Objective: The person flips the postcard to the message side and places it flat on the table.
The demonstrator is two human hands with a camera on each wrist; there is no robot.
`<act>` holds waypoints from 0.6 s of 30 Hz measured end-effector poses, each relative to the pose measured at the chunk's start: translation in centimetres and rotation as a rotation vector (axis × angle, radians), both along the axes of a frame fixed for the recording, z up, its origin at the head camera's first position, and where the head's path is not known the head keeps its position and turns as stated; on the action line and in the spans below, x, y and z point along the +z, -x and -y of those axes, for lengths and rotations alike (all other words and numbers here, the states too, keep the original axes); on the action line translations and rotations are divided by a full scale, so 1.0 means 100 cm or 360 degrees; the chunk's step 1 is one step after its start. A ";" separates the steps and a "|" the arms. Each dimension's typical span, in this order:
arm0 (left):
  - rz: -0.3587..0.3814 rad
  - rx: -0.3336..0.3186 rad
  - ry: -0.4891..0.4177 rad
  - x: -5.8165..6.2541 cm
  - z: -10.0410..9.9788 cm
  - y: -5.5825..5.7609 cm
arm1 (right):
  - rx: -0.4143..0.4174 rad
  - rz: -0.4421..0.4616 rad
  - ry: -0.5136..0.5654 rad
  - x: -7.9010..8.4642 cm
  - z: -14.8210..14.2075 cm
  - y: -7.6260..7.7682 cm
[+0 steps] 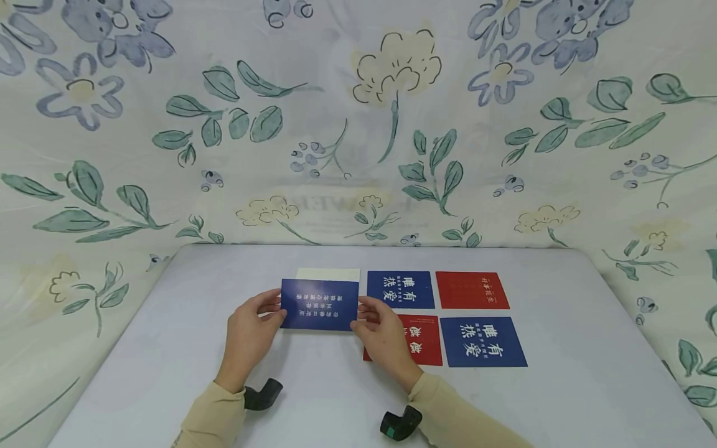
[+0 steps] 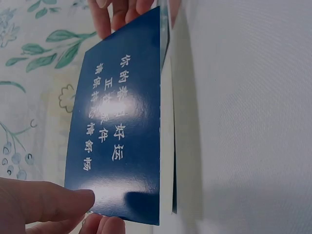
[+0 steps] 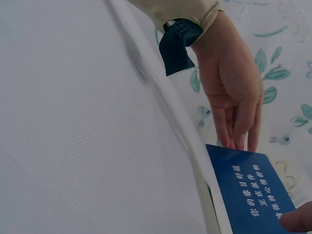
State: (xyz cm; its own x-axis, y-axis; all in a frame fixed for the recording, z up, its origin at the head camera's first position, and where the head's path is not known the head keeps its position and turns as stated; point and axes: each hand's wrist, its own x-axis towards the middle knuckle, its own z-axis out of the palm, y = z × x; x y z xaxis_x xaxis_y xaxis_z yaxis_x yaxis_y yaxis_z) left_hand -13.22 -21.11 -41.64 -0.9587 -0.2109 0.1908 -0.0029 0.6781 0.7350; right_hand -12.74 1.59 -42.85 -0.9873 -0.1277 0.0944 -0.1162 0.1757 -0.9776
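The left hand [image 1: 248, 338] and right hand [image 1: 388, 341] are pinching a blue oblong paper card [image 1: 319, 305] at nine and three o'clock.

White table [image 1: 151, 361], far corners rounded. Four cards lying flat, right of middle, two rows. Far blue card [image 1: 400, 290] at left, far red card [image 1: 467, 290] at right. Near red card [image 1: 427, 342] partly hidden, near blue card [image 1: 482, 342] to its right.

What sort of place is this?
Probably a makeshift indoor recording spot: a plain white table, a floral backdrop behind it, and black wrist cameras on the person working there.
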 end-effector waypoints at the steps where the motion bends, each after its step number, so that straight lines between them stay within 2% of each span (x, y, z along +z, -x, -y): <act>1: -0.0027 0.0008 0.0020 -0.004 0.002 0.002 | 0.0001 0.0005 0.0004 0.005 0.000 -0.002; 4: -0.0104 0.0031 0.0101 -0.024 0.009 0.010 | -0.0001 -0.0014 0.0008 0.013 0.000 -0.005; 7: -0.0177 0.0056 0.0185 -0.047 0.019 0.020 | -0.0010 -0.0037 -0.0016 0.002 -0.001 -0.001; 10: -0.0229 0.0047 0.0187 -0.060 0.024 0.026 | -0.0016 -0.0052 -0.0038 -0.013 -0.001 0.005; 14: -0.0280 0.0054 0.0182 -0.066 0.027 0.029 | -0.0001 -0.0071 0.0015 -0.019 -0.001 0.008; 18: -0.0266 0.0074 0.0183 -0.066 0.028 0.029 | 0.0011 -0.0055 0.0025 -0.018 -0.002 0.008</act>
